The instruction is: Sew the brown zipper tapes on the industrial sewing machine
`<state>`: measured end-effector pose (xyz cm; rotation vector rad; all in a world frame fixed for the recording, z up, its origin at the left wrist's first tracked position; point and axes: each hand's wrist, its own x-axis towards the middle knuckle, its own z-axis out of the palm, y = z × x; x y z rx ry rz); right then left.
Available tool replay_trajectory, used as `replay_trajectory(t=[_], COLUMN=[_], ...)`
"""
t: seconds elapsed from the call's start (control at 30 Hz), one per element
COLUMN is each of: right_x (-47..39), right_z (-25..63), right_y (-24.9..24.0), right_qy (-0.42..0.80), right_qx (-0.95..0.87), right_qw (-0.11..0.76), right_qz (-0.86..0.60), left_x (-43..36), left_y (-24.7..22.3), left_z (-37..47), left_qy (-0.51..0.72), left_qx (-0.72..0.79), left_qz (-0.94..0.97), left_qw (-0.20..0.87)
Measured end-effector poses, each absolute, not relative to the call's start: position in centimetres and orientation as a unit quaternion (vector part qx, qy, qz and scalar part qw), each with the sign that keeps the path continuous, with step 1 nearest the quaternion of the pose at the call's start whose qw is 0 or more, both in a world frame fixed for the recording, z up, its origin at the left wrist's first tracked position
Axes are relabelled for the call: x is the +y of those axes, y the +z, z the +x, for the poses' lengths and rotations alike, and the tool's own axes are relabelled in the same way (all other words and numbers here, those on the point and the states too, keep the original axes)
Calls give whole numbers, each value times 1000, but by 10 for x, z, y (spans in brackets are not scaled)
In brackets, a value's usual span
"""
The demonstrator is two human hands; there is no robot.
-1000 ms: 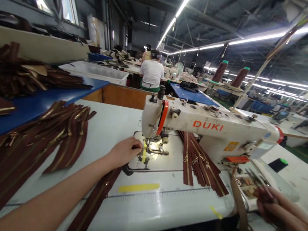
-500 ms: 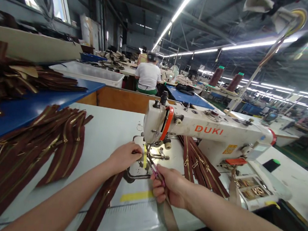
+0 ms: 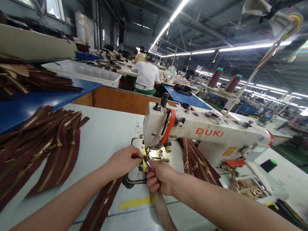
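My left hand (image 3: 124, 162) is closed in a pinch on the end of a brown zipper (image 3: 101, 205), left of the needle area of the sewing machine (image 3: 182, 127). The zipper, with a gold-coloured slider, runs from beneath that hand toward the table's front edge. In my closed right hand (image 3: 161, 176) is a slim metal tool (image 3: 146, 161); its tip lies close to my left fingertips, below the presser foot, and the fingers hide most of its handle. A beige strap (image 3: 167, 218) hangs below the right hand. More brown zippers (image 3: 197, 159) lie under the machine's arm.
At the left, a heap of brown zippers (image 3: 56, 138) covers part of the table; others lie stacked on a blue table (image 3: 16, 104). A tray of metal parts (image 3: 253, 188) sits right of the machine. Beyond are a white bin (image 3: 84, 73) and a seated person (image 3: 146, 75).
My right hand has moved forward and left, bringing the tool nearer my left fingers, and its purple handle is now mostly covered. The left hand stays pinched in nearly the same place.
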<state>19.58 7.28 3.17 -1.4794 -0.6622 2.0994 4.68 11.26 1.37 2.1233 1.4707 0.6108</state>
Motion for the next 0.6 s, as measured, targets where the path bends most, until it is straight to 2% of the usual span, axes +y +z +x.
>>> replay_trajectory(t=[0.33,0.43,0.53,0.6], right_x=[25,11,19,31], right_z=[217,253,288,303], right_y=[36,33,31,30], right_qy=[750,706,581,534], right_qx=[-279,-307,-361,-381], right_qw=[223,285,385,410], right_qz=[-557,-571,-619,-633], left_x=[111,116,122,124], left_y=[17,17,17,16], left_z=[27,23,18,15], left_qy=[244,270,294,307], left_qx=[570,590,606,616], left_qz=[740,714,689,676], left_qw=[259,264,267,262])
